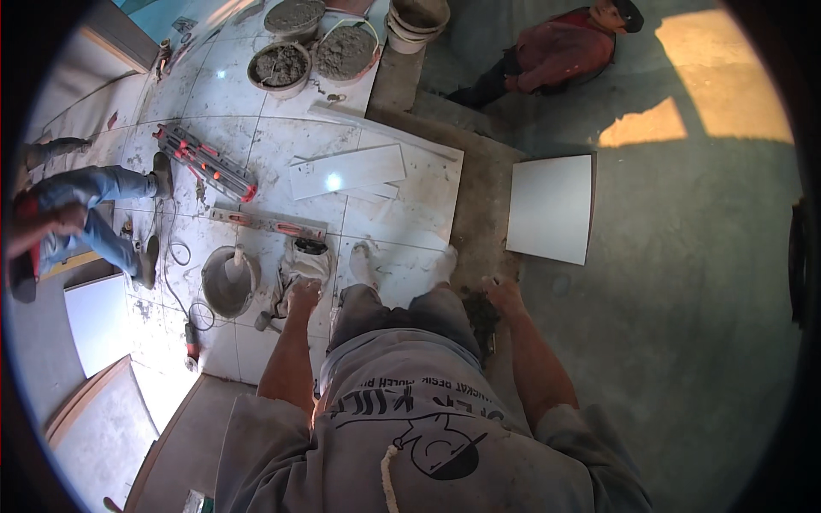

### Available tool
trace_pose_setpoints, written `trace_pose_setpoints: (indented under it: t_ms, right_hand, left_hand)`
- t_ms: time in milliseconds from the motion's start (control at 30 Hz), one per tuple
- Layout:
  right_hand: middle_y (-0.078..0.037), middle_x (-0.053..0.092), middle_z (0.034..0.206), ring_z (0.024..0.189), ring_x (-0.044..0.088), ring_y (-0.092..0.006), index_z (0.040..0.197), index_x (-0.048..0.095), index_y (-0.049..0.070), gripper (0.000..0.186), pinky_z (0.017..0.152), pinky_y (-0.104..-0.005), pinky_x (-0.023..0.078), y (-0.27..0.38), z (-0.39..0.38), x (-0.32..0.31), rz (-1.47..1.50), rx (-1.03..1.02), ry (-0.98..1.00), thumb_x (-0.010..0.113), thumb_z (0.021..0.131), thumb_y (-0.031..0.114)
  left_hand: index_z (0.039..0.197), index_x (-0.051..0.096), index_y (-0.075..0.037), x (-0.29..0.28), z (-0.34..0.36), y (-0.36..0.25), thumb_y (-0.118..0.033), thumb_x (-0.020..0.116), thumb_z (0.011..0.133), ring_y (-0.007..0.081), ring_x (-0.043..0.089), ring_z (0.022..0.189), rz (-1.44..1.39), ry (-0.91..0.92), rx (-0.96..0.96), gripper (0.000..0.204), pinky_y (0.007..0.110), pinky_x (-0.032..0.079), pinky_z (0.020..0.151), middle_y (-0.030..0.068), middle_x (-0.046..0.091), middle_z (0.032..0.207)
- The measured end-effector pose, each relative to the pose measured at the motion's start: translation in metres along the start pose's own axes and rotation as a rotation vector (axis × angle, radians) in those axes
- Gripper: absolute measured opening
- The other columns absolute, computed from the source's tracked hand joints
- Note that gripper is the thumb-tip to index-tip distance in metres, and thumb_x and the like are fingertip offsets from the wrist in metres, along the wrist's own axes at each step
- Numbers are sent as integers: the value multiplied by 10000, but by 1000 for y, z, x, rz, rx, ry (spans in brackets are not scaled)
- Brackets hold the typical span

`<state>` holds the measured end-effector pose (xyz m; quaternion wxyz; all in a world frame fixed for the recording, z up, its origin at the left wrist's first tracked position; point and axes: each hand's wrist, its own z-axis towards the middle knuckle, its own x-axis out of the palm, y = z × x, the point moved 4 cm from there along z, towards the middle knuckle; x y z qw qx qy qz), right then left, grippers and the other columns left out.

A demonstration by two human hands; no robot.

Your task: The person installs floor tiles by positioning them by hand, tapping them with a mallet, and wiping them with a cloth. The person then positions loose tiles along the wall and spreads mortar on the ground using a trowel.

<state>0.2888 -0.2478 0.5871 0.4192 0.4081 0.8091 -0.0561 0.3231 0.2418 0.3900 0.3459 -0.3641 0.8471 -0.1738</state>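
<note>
My left hand (304, 294) is down at the near edge of a crumpled whitish sack (294, 263) with a dark opening. Its fingers look curled closed on the sack, though the bag partly merges with them. My right hand (505, 296) hangs beside my right knee, over the rough, unpaved strip (484, 214) along the tiles. Too little of its fingers shows to tell whether they are closed. Dark loose debris (481, 320) lies just left of that wrist. Left of the sack stands a bucket (210, 286) with grey mortar and a tool handle in it; a mallet (266, 322) lies near.
A spirit level (269, 224), red-and-grey tile cutter (205, 162) and loose tile strips (346, 174) lie ahead. Mortar-filled buckets (280, 85) stand farther off. A corded power tool (191, 344) rests at left. A large tile (550, 209) lies right. Two people (560, 53) are nearby.
</note>
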Motion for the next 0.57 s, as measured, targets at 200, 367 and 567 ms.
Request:
trace_pose_setpoints:
  t_ms: [200, 367, 567]
  right_hand:
    - [-95, 638, 720, 648, 609, -172, 843, 634, -8, 359, 653, -338, 477, -50, -1, 9, -45, 72, -21, 551, 849, 340]
    - [-89, 638, 723, 649, 607, -161, 846, 633, -10, 352, 649, -322, 480, -11, -8, 8, 53, -5, -9, 557, 848, 333]
    - [-92, 641, 741, 672, 611, -159, 864, 635, -10, 369, 667, -325, 482, -22, -3, -1, 144, 11, -85, 565, 846, 351]
  left_hand:
    - [1019, 662, -111, -6, 10, -54, -357, 553, 811, 292, 645, 850, -318, -13, -87, 340, 393, 490, 755, 145, 673, 917]
    - [901, 661, -139, -10, 32, 38, -252, 575, 784, 334, 628, 807, -130, -93, 242, 184, 433, 504, 711, 151, 641, 906]
    - [1038, 630, -176, 17, 48, 70, -293, 564, 805, 306, 594, 974, 51, 26, 74, 269, 423, 465, 842, 177, 601, 1054]
